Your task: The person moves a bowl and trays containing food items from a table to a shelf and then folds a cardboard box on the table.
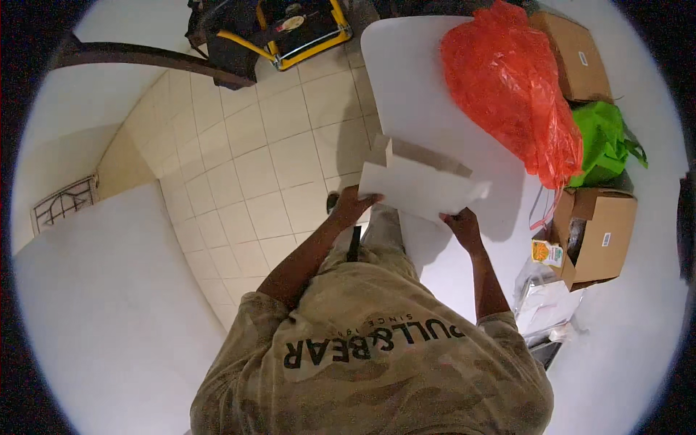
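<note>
A folded white cardboard box (417, 188) is held up in front of me at the near left part of the white table. Its broad white panel faces me, and greyish flaps or side walls stand up behind it. My left hand (351, 206) is closed on the box's lower left corner, thumb on the panel. At the lower right corner my right hand (462, 226) pinches the edge. The fingers behind the panel are hidden, and a pale flap sticks out at the right, slightly blurred.
On the white table (406, 58) lies a large red plastic bag (500, 80). Along the right are a brown carton (576, 58), a green bag (602, 141), an opened brown carton (605, 235) and plastic-wrapped packets (547, 301). A yellow-framed folding item (308, 40) stands on the tiled floor (268, 159).
</note>
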Available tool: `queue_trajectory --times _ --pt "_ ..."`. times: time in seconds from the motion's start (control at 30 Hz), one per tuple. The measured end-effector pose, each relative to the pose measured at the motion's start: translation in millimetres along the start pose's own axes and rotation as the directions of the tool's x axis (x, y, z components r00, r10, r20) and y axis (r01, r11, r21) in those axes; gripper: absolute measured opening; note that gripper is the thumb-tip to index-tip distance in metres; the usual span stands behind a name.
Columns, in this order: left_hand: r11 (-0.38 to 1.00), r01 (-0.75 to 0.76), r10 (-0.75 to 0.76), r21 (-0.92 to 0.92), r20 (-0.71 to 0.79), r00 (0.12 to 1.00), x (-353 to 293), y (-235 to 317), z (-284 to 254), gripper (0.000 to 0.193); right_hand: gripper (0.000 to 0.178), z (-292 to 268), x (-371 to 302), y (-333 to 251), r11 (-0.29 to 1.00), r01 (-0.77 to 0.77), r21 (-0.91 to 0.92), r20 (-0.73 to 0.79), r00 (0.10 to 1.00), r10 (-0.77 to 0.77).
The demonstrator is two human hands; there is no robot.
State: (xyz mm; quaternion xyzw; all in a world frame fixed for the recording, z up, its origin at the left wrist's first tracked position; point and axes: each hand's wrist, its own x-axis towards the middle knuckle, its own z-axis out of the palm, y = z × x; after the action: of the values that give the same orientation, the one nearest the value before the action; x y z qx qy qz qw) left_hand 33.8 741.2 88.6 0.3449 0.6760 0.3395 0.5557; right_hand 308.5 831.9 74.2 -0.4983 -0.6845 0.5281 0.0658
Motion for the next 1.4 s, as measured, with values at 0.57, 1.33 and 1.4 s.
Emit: queue_trajectory --times 0.57,1.33,1.4 --pt "0.948 0.060 0.028 0.313 -0.269 0.963 21.3 29.2 14.0 0.048 0.053 10.2 4.7 6.0 0.944 -0.146 -0.295 -0.193 0.977 0.090" --pt "0.505 -0.412 0.055 0.759 0.448 0.892 150.7 103.3 -7.8 0.051 0.054 15.7 0.4 49.0 0.972 -0.091 -0.214 -0.362 0.932 0.008" --pt "0.338 -0.436 0.092 0.834 0.432 0.897 149.9 110.9 -4.3 0.050 0.055 12.4 -1.0 54.9 0.968 -0.091 -0.233 -0.416 0.909 -0.015"
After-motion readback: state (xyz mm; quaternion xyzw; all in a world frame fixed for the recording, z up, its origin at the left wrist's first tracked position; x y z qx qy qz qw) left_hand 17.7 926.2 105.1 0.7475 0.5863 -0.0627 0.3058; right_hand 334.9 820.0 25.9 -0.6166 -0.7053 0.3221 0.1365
